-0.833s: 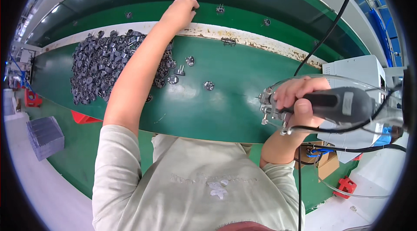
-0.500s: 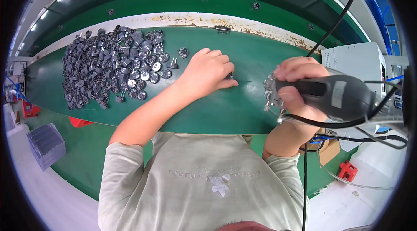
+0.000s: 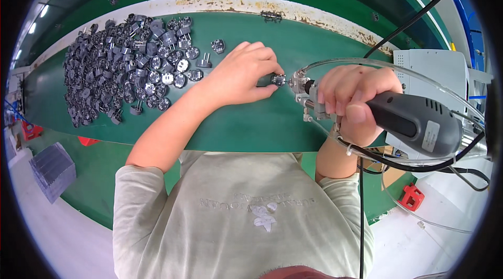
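A dark grey power screwdriver (image 3: 414, 121), grey plug parts (image 3: 126, 64), a green table (image 3: 251, 121), a pale beige shirt (image 3: 236, 211).

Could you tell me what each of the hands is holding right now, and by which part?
The left hand pinches a small grey part at its fingertips. The right hand grips the grey power tool around its front.

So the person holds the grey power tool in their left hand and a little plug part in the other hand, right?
Not quite. The head view shows the grey power tool in the right hand. The left hand pinches the little plug part at the tool's tip.
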The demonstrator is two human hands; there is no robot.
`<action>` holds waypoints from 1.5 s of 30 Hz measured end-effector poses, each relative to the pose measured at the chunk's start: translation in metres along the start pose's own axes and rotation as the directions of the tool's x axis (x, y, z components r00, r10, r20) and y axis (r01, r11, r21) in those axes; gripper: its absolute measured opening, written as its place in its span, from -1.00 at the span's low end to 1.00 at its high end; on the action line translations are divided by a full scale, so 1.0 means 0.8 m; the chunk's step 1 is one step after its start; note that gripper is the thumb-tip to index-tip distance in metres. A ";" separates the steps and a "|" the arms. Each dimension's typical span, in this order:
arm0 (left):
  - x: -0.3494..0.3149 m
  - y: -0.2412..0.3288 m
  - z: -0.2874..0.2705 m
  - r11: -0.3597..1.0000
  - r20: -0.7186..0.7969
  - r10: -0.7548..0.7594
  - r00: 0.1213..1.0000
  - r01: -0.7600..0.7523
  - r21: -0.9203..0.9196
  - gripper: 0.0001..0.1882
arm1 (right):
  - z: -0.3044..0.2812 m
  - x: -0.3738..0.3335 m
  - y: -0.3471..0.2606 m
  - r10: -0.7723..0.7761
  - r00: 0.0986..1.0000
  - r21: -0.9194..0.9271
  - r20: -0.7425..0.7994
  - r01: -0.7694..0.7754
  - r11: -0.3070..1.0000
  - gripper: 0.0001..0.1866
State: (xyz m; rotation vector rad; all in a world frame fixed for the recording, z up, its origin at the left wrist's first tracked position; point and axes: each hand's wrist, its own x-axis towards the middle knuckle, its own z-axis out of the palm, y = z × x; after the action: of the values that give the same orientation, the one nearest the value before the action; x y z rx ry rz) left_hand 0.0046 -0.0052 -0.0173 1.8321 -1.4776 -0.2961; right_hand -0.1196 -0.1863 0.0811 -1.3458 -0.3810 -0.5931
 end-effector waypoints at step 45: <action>0.016 0.016 -0.006 0.985 -0.228 0.171 0.958 -0.160 0.067 -0.88 | -0.014 0.010 -0.041 -0.113 0.989 -0.012 0.090 0.115 0.993 -0.64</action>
State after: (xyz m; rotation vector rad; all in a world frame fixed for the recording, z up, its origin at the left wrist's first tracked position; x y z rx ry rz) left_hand 0.0018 -0.0161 -0.0021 1.7010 -1.4706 0.0368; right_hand -0.1343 -0.2023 0.1095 -1.3765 -0.5293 -0.6332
